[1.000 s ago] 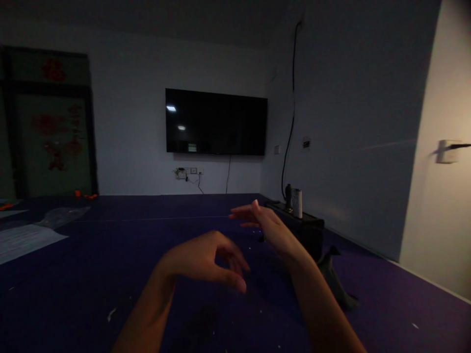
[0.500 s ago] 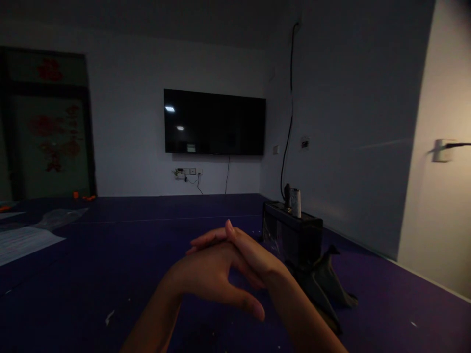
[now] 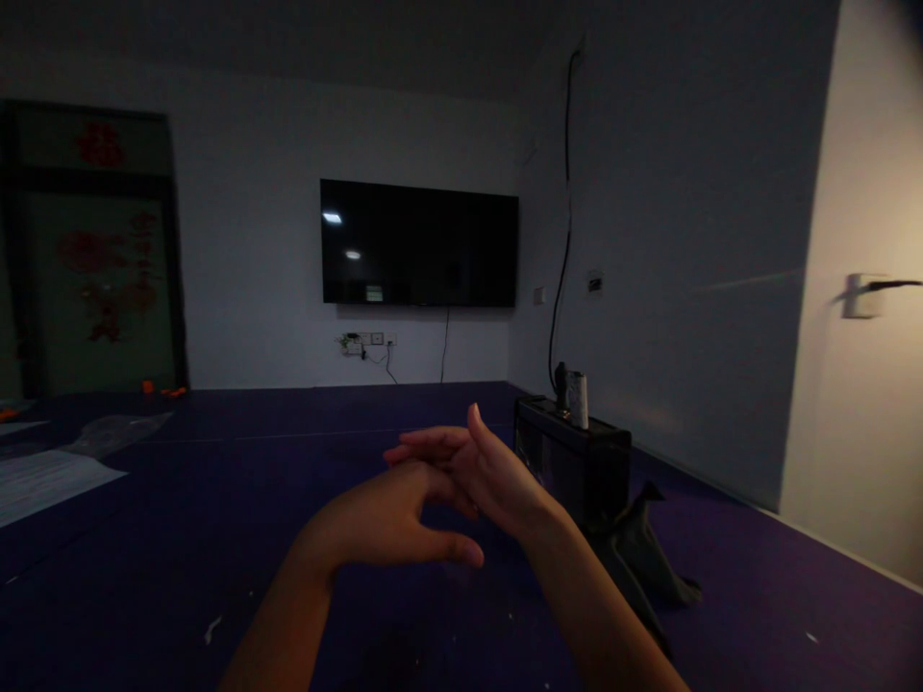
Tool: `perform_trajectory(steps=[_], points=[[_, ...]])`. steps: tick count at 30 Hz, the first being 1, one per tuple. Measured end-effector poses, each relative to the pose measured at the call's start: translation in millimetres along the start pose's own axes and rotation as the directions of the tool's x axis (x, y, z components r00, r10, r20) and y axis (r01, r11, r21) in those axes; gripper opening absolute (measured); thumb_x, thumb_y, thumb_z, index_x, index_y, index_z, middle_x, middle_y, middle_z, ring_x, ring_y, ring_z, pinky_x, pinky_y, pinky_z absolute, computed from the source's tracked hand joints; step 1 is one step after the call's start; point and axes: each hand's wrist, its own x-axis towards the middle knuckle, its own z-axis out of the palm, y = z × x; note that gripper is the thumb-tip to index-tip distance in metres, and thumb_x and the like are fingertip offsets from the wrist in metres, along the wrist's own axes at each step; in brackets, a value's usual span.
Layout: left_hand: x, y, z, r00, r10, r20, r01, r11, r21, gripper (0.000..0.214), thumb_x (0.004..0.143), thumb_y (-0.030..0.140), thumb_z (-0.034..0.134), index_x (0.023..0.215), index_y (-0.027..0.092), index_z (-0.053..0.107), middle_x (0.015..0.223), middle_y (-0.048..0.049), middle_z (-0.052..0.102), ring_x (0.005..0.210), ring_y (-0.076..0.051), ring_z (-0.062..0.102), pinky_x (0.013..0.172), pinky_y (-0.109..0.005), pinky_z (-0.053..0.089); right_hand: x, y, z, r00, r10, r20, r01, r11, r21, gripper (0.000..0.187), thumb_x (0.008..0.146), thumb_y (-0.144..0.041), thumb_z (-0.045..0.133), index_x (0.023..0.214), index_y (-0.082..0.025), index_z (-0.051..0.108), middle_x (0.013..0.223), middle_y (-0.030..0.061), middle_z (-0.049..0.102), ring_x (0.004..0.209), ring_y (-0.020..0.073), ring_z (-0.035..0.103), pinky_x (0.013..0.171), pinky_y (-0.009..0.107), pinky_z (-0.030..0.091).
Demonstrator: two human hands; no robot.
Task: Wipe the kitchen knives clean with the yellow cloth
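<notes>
Hovering over a white-flecked, dark-purple tabletop [image 3: 216, 514] are the left hand [image 3: 389, 519], fingers bent — and right hand [image 3: 497, 485], fingers extended together.

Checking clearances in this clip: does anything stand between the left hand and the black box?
Yes, as seen from the head view: the right hand, with its wrist, comes between the left hand and the black box. The dark cloth lies nearer the camera, off that line.
</notes>
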Motion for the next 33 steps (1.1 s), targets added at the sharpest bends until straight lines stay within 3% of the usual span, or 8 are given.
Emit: perform_trajectory(steps=[6, 14, 20, 23, 26, 28, 30, 33], points=[[-7, -3, -9.4, 0.999, -0.041, -0.001, 0.041, 0.999, 0.02, 0.042, 0.065, 0.051, 0.067, 0.097, 0.025, 0.064, 0.107, -0.0013, 0.063, 0.103, -0.02, 0.054, 0.088, -0.031, 0.04, 0, -5, -7, 0.997, 0.071, -0.024, -0.065, 0.979, 0.194, 0.072, 0.09, -0.057, 0.006, 0.105, -0.013, 0.06, 0.107, 0.0144, 0.063, 0.1, 0.0233, 0.057, 0.091, 0.043, 0.033], [-13, -9, -15.1, 0.993, -0.115, -0.023, 0.115, 0.993, 0.032, 0.045, 0.064, 0.05, 0.067, 0.097, 0.021, 0.064, 0.105, -0.0056, 0.063, 0.099, -0.021, 0.056, 0.083, -0.031, 0.042, -1, -8, -12, 0.996, 0.084, -0.026, -0.076, 0.97, 0.231, 0.068, 0.09, -0.058, 0.01, 0.107, -0.012, 0.058, 0.108, 0.0149, 0.062, 0.104, 0.0241, 0.055, 0.096, 0.045, 0.029], [-10, -17, -21.9, 0.971, 0.007, -0.24, 0.021, 0.994, 0.111, 0.018, 0.075, 0.037, 0.059, 0.076, 0.021, 0.067, 0.078, -0.0004, 0.066, 0.074, -0.014, 0.059, 0.066, -0.024, 0.042, -2, -12, -14, 0.986, 0.1, -0.132, -0.079, 0.985, 0.155, 0.061, 0.09, -0.057, 0.019, 0.101, -0.014, 0.06, 0.099, 0.0129, 0.065, 0.094, 0.0216, 0.06, 0.083, 0.039, 0.041], [-7, -11, -23.2, 0.843, 0.087, -0.531, -0.054, 0.996, 0.077, 0.029, 0.077, 0.039, 0.056, 0.056, 0.018, 0.056, 0.052, 0.0039, 0.052, 0.049, -0.008, 0.046, 0.047, -0.019, 0.033, -2, -11, -18, 0.949, 0.068, -0.307, -0.073, 0.997, -0.006, 0.048, 0.085, -0.056, 0.04, 0.089, -0.014, 0.062, 0.07, 0.005, 0.065, 0.062, 0.0137, 0.061, 0.055, 0.024, 0.044], [-8, -4, -21.6, 0.646, 0.143, -0.75, -0.16, 0.986, 0.05, 0.043, 0.073, 0.039, 0.06, 0.045, 0.018, 0.035, 0.043, 0.0076, 0.029, 0.039, -0.005, 0.028, 0.038, -0.019, 0.022, -1, -7, -24, 0.862, -0.035, -0.506, -0.051, 0.987, -0.155, 0.044, 0.072, -0.057, 0.059, 0.057, -0.016, 0.053, 0.037, -0.0095, 0.035, 0.03, 0.0033, 0.028, 0.033, 0.016, 0.018], [-10, 0, -19.8, 0.53, 0.225, -0.817, -0.242, 0.964, 0.109, 0.047, 0.076, 0.034, 0.059, 0.044, 0.018, 0.028, 0.043, 0.008, 0.022, 0.038, -0.004, 0.022, 0.037, -0.019, 0.019, 0, -5, -26, 0.811, -0.111, -0.575, -0.015, 0.978, -0.209, 0.051, 0.065, -0.059, 0.063, 0.045, -0.018, 0.039, 0.034, -0.0119, 0.023, 0.029, 0.0018, 0.016, 0.032, 0.018, 0.009], [-12, 2, -18.4, 0.444, 0.309, -0.841, -0.309, 0.934, 0.18, 0.047, 0.078, 0.028, 0.057, 0.044, 0.017, 0.027, 0.043, 0.0078, 0.021, 0.038, -0.003, 0.021, 0.037, -0.019, 0.017, 1, -5, -25, 0.782, -0.159, -0.602, 0.006, 0.969, -0.249, 0.055, 0.063, -0.061, 0.063, 0.041, -0.02, 0.033, 0.033, -0.0115, 0.023, 0.029, 0.0019, 0.015, 0.032, 0.019, 0.008], [-13, 1, -17.5, 0.379, 0.373, -0.847, -0.363, 0.902, 0.235, 0.048, 0.078, 0.023, 0.057, 0.044, 0.016, 0.025, 0.043, 0.0078, 0.02, 0.037, -0.002, 0.019, 0.037, -0.018, 0.016, 2, -6, -22, 0.759, -0.185, -0.624, 0.0, 0.959, -0.284, 0.056, 0.06, -0.062, 0.064, 0.041, -0.021, 0.032, 0.032, -0.0114, 0.022, 0.029, 0.0021, 0.015, 0.032, 0.019, 0.008]])
